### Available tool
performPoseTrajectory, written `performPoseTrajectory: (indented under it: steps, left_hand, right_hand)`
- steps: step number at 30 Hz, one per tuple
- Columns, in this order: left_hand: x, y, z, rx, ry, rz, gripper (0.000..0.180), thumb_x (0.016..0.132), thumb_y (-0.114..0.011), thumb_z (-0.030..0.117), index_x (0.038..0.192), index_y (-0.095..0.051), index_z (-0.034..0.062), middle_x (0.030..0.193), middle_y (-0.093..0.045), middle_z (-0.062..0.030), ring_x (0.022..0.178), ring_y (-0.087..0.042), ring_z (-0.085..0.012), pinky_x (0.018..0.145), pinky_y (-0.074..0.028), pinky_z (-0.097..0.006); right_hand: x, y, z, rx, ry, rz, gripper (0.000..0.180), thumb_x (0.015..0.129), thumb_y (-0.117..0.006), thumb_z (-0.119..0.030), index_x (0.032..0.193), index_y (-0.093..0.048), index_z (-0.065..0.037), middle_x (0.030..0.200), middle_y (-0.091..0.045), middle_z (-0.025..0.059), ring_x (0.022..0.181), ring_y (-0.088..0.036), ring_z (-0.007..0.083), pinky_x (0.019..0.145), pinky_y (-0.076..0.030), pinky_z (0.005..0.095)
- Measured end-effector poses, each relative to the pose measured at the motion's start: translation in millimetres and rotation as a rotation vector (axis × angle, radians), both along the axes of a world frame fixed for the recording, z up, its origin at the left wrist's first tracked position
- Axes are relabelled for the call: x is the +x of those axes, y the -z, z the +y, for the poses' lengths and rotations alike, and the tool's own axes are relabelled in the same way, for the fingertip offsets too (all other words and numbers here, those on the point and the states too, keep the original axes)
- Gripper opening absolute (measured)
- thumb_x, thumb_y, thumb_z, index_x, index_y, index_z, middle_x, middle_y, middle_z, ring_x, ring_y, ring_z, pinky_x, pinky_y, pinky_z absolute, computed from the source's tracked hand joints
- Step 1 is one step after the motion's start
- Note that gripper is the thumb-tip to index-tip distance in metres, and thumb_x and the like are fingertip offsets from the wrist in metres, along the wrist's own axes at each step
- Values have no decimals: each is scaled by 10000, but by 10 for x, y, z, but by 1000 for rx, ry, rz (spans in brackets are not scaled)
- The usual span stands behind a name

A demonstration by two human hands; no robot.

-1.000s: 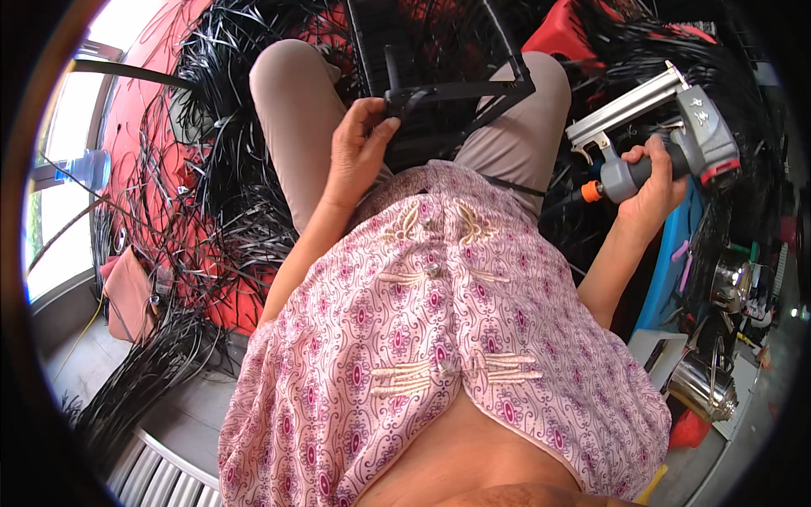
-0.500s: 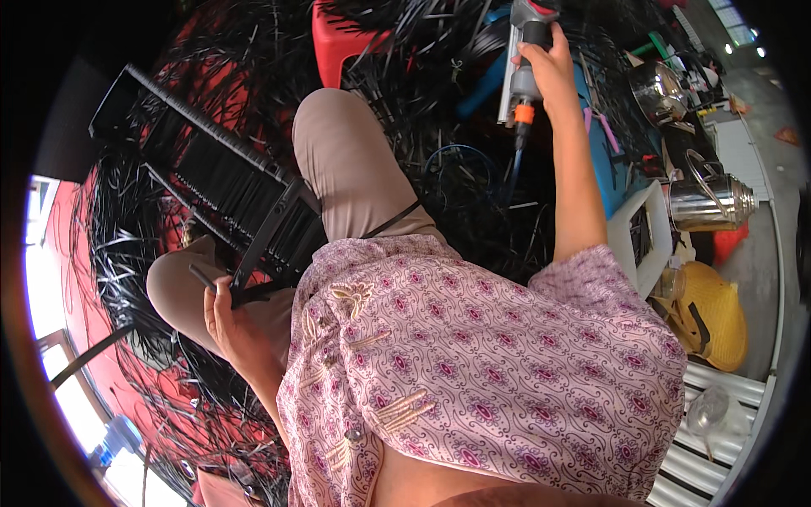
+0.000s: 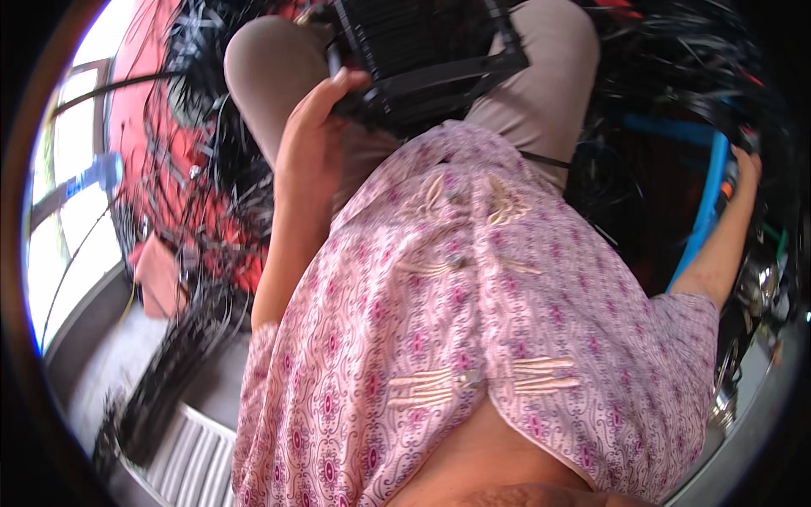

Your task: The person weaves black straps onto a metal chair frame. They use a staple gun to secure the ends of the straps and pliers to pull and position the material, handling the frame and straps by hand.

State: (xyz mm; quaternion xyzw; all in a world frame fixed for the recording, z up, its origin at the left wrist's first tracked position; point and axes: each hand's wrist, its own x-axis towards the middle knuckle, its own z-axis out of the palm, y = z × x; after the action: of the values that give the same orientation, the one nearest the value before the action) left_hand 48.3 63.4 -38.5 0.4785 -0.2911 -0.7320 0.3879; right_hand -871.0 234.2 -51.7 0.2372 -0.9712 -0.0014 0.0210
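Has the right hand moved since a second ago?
Yes, to the right: a second ago the right hand showed left of the blue rim; now it shows to that rim's right.

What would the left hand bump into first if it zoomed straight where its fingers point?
Probably the black frame, right by the fingers of the left hand. The picture is blurry there, so I can't tell whether they touch.
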Motion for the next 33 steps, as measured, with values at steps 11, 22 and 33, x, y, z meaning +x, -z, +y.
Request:
performPoseTrajectory:
  steps: [11,22,33]
  left_hand:
    - [83,450,292,487,-84,41,838,916,-623,520,1392,-331,-105,1318,-482,-247,1188,-543,-326,993,-469,-434]
    - [-187,1420,58,543,8,314,417,916,-658,445,1045,-602,52,839,-681,-177,769,-711,-360,654,-616,-384]
    - [-317,1780,185,649,-108,411,221,905,-609,232,921,-596,12,801,-669,-149,660,-656,-266,582,-558,-383]
  right_hand:
    - [686,-94,-135,95,240,160,679,731,-741,-475,1193,-652,15,1283,-621,189,1191,-593,325,1008,-455,452]
    - [5155,-521,-2948,-634,-696,-901,626,824,-651,-619,1202,-586,-125,1091,-607,97,873,-617,237,751,-549,373]
    - [6240,-165,-3847,-313,-1064,-849,250,719,-578,-155,727,-696,65,716,-717,165,558,-700,228,610,-569,315]
